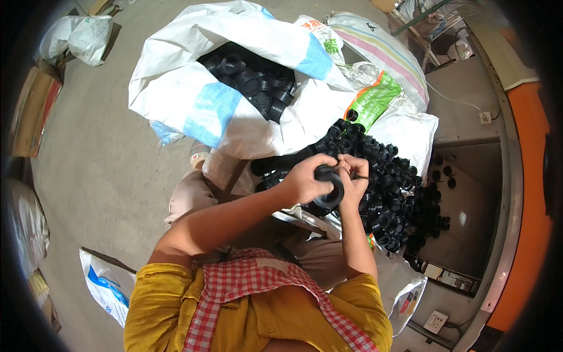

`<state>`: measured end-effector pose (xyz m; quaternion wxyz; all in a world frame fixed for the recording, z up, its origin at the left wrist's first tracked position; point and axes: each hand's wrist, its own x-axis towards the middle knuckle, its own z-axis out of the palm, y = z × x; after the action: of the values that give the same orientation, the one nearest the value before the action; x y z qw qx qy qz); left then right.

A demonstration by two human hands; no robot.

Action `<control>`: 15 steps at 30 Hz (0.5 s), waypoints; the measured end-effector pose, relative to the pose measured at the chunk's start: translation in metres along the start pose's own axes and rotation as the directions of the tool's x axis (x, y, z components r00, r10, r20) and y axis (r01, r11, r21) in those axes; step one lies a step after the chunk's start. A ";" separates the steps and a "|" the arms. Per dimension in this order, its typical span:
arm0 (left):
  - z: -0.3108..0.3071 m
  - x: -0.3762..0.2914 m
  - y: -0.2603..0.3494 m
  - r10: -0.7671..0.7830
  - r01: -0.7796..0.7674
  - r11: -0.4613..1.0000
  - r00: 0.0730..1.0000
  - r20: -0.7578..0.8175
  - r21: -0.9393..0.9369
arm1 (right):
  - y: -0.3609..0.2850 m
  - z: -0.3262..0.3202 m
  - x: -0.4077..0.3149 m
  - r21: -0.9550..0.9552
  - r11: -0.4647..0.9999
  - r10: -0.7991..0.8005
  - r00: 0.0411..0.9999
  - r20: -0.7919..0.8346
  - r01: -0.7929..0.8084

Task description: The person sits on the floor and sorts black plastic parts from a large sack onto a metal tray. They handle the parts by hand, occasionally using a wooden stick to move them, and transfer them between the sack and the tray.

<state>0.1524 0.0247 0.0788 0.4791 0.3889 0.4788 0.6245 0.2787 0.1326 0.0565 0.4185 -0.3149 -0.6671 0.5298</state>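
My left hand (303, 181) is wrapped around a black plastic ring-shaped fitting (336, 193), with the thumb at its opening. The fitting is slightly blurred. Beside its far rim, my right hand (354, 176) has its fingers pinched together. A thin dark object (361, 177) pokes out of that hand; its kind is too small to tell. Under and to the right of both hands spreads a heap of similar black plastic fittings (387, 198). Ahead, a large white woven sack (167, 83) with blue bands gapes, and larger black fittings (259, 83) lie inside it.
A striped full sack (396, 57) and a green-and-white bag (378, 99) stand behind the heap. At right is a machine frame with an orange panel (528, 176). A wall socket (436, 322) sits low right. Cardboard boxes (35, 110) line the left side.
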 end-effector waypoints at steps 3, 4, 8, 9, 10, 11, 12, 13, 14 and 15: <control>-0.003 0.000 0.004 0.507 -0.415 0.444 0.847 0.159 0.794 | 0.010 0.016 0.014 -0.033 0.989 0.143 0.989 -0.030 -0.144; -0.005 0.000 0.008 0.551 -0.417 0.348 0.816 0.177 0.840 | 0.032 0.006 0.025 -0.082 0.977 0.183 0.974 -0.136 -0.195; -0.040 0.022 0.026 0.633 -0.151 0.237 0.773 -0.035 0.960 | 0.097 -0.038 0.036 -0.628 0.741 0.160 0.971 -0.177 -0.236; -0.065 0.034 0.025 0.654 -0.145 0.255 0.754 -0.060 0.956 | 0.109 -0.040 0.029 -0.760 0.630 0.192 0.980 -0.046 -0.159; -0.067 0.040 0.044 0.583 0.184 0.076 0.789 -0.193 0.980 | 0.120 -0.038 0.020 -0.838 0.539 0.283 0.956 0.083 -0.087; -0.073 0.041 0.046 0.562 0.235 0.113 0.786 -0.257 0.965 | 0.128 -0.026 0.016 -0.888 0.459 0.368 0.906 0.207 0.017; -0.075 0.041 0.045 0.536 0.231 0.115 0.805 -0.256 0.966 | 0.134 -0.013 0.012 -0.924 0.380 0.477 0.847 0.235 0.042; -0.075 0.041 0.041 0.506 0.226 0.118 0.824 -0.254 0.967 | 0.139 -0.003 0.007 -0.951 0.300 0.583 0.774 0.246 0.076; -0.067 0.039 0.039 0.481 0.134 0.226 0.846 -0.230 0.965 | 0.141 0.004 0.004 -0.967 0.234 0.649 0.723 0.235 0.105; -0.062 0.033 0.039 0.459 0.005 0.278 0.878 -0.137 0.961 | 0.144 0.009 0.001 -0.976 0.170 0.713 0.666 0.217 0.136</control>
<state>0.0768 0.0397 0.1023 -0.0427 0.5263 0.7728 0.3520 0.2671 0.1640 -0.0839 -0.2520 -0.4255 -0.8555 0.1537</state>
